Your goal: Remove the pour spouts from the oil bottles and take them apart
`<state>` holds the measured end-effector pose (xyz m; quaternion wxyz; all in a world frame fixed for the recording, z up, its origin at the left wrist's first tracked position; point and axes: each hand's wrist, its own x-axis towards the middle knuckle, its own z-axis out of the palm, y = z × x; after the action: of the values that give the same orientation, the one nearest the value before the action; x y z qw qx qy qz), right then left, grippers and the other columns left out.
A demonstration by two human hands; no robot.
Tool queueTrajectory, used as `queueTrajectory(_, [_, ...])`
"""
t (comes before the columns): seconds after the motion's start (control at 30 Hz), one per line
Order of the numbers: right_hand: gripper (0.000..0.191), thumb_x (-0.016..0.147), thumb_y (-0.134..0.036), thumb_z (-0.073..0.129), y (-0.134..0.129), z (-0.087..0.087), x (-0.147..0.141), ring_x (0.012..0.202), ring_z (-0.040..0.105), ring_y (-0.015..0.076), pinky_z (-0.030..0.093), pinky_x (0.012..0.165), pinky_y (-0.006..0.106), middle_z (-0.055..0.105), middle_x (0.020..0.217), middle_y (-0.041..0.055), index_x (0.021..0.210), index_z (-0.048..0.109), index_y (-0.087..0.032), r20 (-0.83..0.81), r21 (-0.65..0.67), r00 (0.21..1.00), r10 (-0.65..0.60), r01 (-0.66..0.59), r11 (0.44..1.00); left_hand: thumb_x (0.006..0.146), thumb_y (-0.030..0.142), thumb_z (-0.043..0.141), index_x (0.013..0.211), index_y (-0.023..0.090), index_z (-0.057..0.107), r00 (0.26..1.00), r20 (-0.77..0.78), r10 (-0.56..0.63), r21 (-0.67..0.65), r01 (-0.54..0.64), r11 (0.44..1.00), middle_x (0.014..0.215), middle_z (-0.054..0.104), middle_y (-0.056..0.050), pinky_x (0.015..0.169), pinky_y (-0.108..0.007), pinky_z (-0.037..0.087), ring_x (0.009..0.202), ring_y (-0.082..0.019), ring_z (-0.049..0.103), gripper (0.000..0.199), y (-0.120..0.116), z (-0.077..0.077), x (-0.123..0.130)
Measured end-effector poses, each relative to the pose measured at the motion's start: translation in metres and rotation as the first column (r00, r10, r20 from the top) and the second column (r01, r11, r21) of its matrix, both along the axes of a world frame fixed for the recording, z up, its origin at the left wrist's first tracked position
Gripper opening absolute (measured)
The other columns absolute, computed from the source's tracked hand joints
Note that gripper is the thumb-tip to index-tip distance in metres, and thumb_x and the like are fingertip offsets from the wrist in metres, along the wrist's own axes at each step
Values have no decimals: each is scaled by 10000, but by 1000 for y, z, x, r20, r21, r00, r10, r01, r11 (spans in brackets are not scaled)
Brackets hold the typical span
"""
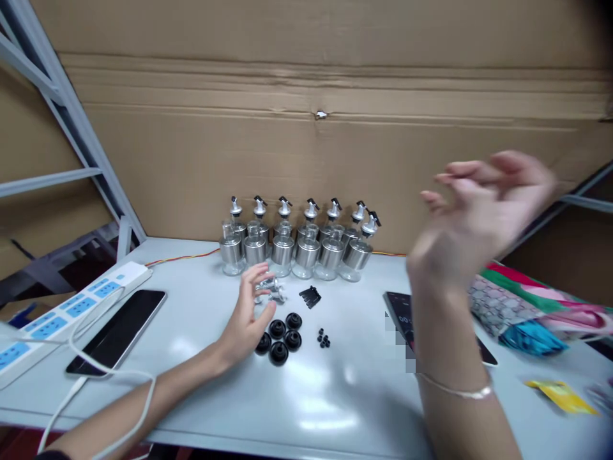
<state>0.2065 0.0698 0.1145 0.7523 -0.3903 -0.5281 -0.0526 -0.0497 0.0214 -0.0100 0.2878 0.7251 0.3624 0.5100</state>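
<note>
Left hand (251, 313): we are opening it wide beside the silvery pieces (276, 294); contact is unclear.
Right hand (483, 204): we are holding it up, fingers curling; we cannot tell its grip.
Bottles (306, 252): standing along the bench (364, 409)'s far edge.
Black caps (278, 352): lying nearer its front edge.

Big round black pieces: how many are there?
5, clustered by the left hand: back-right one, back-left one, right one, front one, and left one, partly behind the hand. More may be hidden there.
</note>
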Motion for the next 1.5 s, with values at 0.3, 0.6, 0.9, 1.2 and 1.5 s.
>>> queueTrajectory(0.3, [341,731,-403,541,83,-82,16,1025,527,257,397,930,455,527,1047,109,981,430,-198,-117,-455,961,-252,174,873,903,154,409,1226,209,379,906,-414,-85,252,204,946,1203,503,-118,983,-439,427,1176,-230,476,330,4,-22,-9])
queueTrajectory(0.6, [300,762,-438,503,97,-100,25,808,627,236,461,787,412,634,882,83,941,462,-201,-37,-545,995,-92,57,836,904,164,420,1185,200,419,915,-394,-83,181,166,969,1164,528,-107,978,-424,412,1135,-225,486,283,8,-25,-8])
queueTrajectory(0.9, [218,830,-379,459,82,-75,23,935,623,268,463,823,443,619,981,135,954,418,-204,81,-413,978,-190,207,887,905,143,401,1215,215,392,922,-373,-101,196,185,963,1161,514,-103,975,-427,401,1133,-226,471,319,5,-27,-10])
queueTrajectory(1.2, [245,862,-454,498,27,-14,-4,517,567,127,467,524,294,554,725,-3,898,434,-220,9,-309,997,80,-73,948,891,125,422,1253,210,355,942,-310,-128,199,196,960,1163,497,-108,989,-430,382,1133,-222,467,378,-1,-27,-10])
queueTrajectory(1.5, [385,747,-531,652,-15,-26,-80,536,553,76,488,515,232,519,728,-45,877,494,-205,-370,-440,406,835,-869,227,811,323,633,1371,248,212,941,123,-315,-136,331,934,1396,332,-130,1035,-411,370,1289,-270,372,704,-24,-17,11])
